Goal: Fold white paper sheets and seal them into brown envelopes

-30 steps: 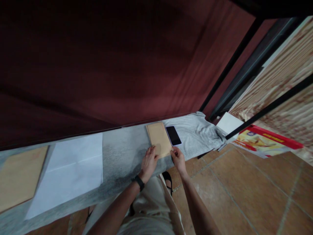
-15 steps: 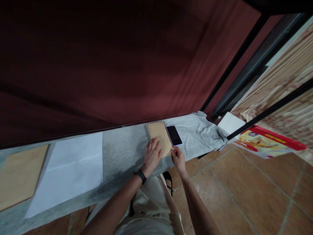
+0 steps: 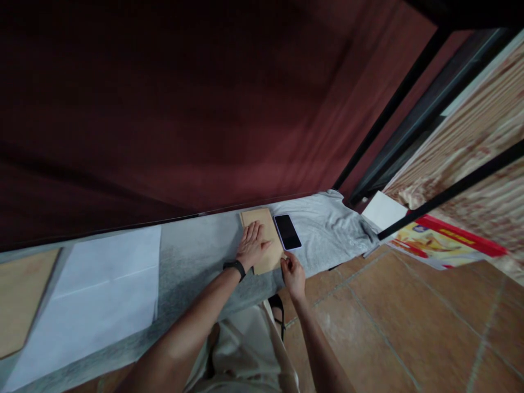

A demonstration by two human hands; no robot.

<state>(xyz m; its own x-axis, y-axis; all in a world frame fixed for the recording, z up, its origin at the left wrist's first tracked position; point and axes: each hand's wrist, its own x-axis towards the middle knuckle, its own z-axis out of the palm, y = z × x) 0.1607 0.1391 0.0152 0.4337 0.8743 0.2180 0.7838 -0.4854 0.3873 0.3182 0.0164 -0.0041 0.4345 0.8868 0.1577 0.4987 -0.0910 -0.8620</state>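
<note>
Flattened now, the left hand (image 3: 250, 245) has slid up from the near edge of the folded brown paper (image 3: 268, 262) onto its middle, palm down with fingers extended. The paper lies on the bench (image 3: 196, 245), under that palm and just beyond the right hand (image 3: 293, 275), whose thumb and fingers curl together at the near right corner; whether they pinch it, I cannot tell. The left palm hides part of the paper's face, and the frame cuts off a larger brown sheet (image 3: 24, 300) at far left. Soft grey cloth (image 3: 339, 226) covers the bench, wrinkled beyond a flat, rounded-corner smartphone (image 3: 287, 232); a creased white sheet (image 3: 98, 289) lies leftward.
</note>
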